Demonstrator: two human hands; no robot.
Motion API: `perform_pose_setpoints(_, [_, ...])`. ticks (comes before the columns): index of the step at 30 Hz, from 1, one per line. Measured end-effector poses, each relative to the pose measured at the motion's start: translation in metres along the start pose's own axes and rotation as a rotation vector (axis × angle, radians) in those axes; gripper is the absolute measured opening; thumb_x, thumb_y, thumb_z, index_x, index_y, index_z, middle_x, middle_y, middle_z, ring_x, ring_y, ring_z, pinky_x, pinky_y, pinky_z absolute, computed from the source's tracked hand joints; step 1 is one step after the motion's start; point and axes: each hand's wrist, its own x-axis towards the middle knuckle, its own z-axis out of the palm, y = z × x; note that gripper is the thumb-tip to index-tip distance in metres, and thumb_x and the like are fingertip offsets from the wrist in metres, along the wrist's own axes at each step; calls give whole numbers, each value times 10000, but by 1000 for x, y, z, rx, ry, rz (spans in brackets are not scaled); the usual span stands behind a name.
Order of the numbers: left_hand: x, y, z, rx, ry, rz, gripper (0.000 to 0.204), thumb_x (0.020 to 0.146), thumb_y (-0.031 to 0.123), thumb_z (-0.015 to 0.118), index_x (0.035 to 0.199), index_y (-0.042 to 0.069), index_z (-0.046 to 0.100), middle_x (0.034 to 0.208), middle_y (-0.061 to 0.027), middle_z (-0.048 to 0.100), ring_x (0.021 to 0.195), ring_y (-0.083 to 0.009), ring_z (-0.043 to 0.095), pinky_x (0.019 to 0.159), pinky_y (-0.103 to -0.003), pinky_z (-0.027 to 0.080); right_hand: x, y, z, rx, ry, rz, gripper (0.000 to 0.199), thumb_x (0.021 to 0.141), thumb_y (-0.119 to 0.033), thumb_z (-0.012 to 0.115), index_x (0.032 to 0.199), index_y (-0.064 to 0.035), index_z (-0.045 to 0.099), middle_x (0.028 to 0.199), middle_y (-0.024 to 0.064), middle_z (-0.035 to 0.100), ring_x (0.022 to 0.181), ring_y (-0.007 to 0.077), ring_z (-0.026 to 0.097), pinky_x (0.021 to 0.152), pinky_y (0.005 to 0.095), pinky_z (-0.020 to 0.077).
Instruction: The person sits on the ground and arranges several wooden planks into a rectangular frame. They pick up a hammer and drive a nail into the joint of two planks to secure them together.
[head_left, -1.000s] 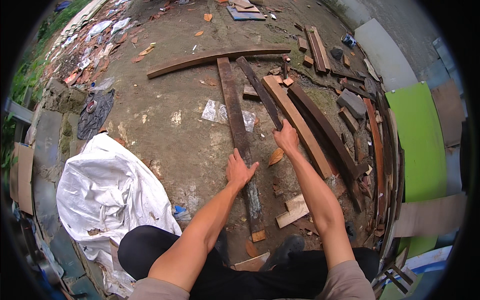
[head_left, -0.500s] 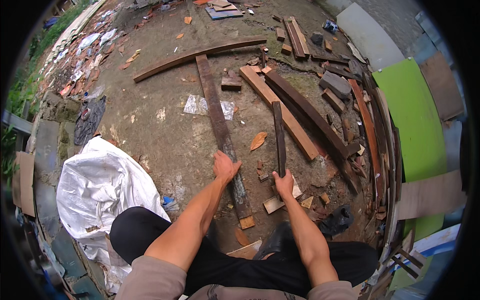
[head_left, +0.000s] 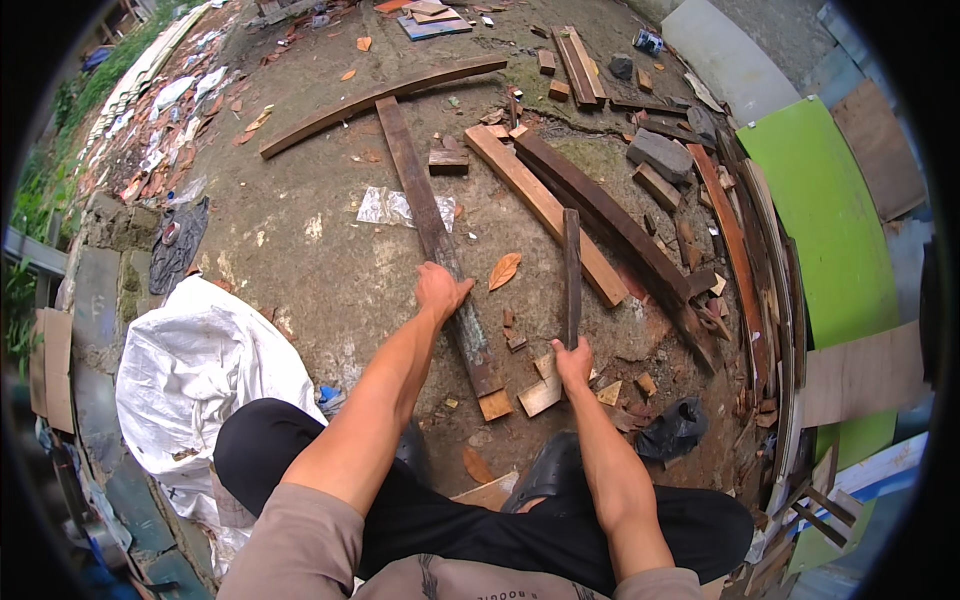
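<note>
Stick (head_left: 572, 270) jutting forward, near end grasped in right fingers (head_left: 583, 349), plank (head_left: 414, 185) beneath left fingers (head_left: 431, 271), grip unclear

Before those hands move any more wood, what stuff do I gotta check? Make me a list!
1. Left hand on the long dark beam: ok, it lies across it.
2. Right hand gripping the short dark stick: ok, it's closed around the near end.
3. Stick not touching the light-brown plank: cannot tell; its far end overlaps the plank in this view.
4. Ground ahead of the right shoe free of scraps: not ok, a pale wood scrap lies there.
5. White sack away from the long beam: ok, it's off to the left.
</note>
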Motion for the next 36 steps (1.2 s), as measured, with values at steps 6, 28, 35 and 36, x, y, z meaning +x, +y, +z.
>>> perform_pose_setpoints(6, [-7,-3,-1,66,-19,64,917,761,539,779,1343,-65,408,1321,-246,464,1201,-422,540,945,-492,503,-1,5,3,-62,76,-20,449,839,-330,742,1097,24,641,1023,238,677,983,410,646,864,462,490])
perform_pose_setpoints(28, [-24,12,35,525,-513,409,1501,532,918,661,1592,87,-2,1499,-413,-287,1401,-520,-321,1128,-650,-76,136,-40,-81,-425,243,-381,567,833,-294,726,1304,-43,537,1303,163,515,1267,347,446,1037,486,378])
perform_pose_setpoints(35, [-22,14,30,564,-585,389,1506,524,902,688,1593,96,-3,1486,-429,-288,1390,-541,-321,1119,-668,-61,205,-58,-146,-637,160,-147,844,817,-371,784,1473,-78,341,1498,165,364,1356,365,374,1087,511,324])
perform_pose_setpoints(36, [-21,15,29,577,-590,383,1504,522,906,684,1594,104,-1,1485,-429,-291,1390,-544,-318,1120,-670,-55,212,-56,-150,-651,101,-130,863,816,-386,788,1481,-77,332,1515,166,351,1362,367,372,1087,517,323])
